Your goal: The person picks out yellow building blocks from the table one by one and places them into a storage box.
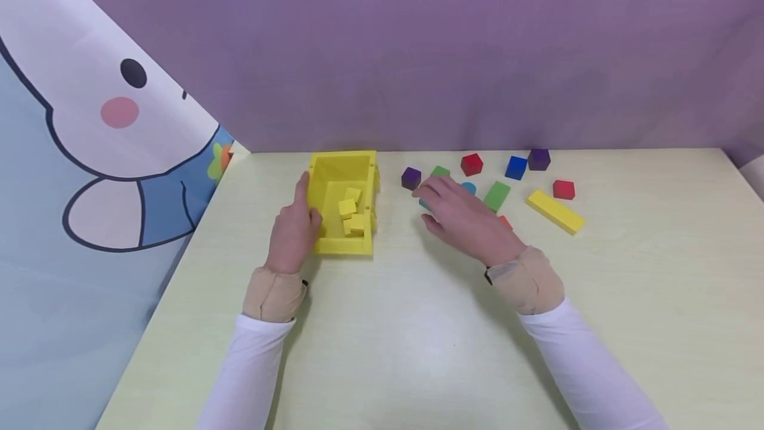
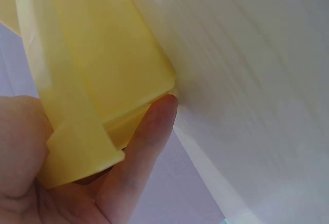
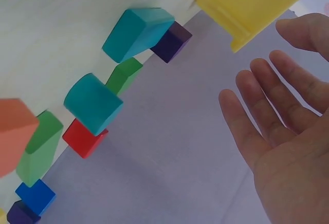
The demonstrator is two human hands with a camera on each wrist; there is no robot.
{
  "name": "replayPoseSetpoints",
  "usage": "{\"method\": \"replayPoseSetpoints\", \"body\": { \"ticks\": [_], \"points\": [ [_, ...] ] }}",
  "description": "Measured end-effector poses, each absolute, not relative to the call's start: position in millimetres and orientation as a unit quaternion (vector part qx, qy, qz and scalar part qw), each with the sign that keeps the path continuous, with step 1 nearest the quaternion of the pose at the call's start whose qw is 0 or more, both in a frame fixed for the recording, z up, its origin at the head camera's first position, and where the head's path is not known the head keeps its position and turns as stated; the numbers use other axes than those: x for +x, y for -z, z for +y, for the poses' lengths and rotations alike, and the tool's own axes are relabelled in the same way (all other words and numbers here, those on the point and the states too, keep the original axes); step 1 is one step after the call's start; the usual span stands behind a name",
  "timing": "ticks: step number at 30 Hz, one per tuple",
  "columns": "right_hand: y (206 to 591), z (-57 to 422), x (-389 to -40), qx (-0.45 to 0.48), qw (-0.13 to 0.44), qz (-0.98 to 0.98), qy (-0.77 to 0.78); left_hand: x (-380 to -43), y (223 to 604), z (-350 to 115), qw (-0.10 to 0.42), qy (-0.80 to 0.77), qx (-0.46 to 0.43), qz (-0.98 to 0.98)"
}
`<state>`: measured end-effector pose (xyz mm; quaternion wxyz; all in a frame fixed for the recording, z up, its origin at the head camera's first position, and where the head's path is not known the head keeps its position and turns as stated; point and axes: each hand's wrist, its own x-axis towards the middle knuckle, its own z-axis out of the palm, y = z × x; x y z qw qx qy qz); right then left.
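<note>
A yellow plastic bin (image 1: 337, 174) stands on the table with several small yellow blocks (image 1: 347, 208) inside. My left hand (image 1: 292, 234) grips its left wall, thumb on the inner side, fingers outside; the left wrist view shows the bin's side (image 2: 108, 44) between thumb and finger. Over the loose blocks, to the right of the bin, hovers my right hand (image 1: 468, 221), its fingers extended and holding nothing. Nearest it lie a teal block (image 3: 136, 31), a teal cylinder (image 3: 92, 103) and an orange-red block (image 3: 15, 134). The hand partly hides these in the head view.
A purple cube (image 1: 411, 178) lies between bin and right hand. Farther right are red cubes (image 1: 471, 164), a blue cube (image 1: 516, 168), another purple block (image 1: 539, 159), a green block (image 1: 497, 196) and a long yellow block (image 1: 555, 212). A purple cloth (image 1: 418, 52) hangs behind the table.
</note>
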<state>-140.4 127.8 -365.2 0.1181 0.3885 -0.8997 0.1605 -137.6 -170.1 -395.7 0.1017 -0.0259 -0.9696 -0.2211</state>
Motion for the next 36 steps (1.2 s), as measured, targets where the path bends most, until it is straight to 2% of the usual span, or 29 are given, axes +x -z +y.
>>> {"method": "replayPoseSetpoints", "body": {
  "ticks": [9,20,36],
  "points": [
    [370,138,-140,0.389,0.132,-0.895,-0.174,-137,394,-170,0.104,0.222,-0.028,-0.969],
    [372,153,-137,0.363,0.099,-0.912,-0.163,-137,393,-169,0.102,0.223,-0.027,-0.969],
    [373,174,-137,0.332,0.081,-0.928,-0.147,-138,395,-170,0.11,0.222,-0.033,-0.968]
  ]
}}
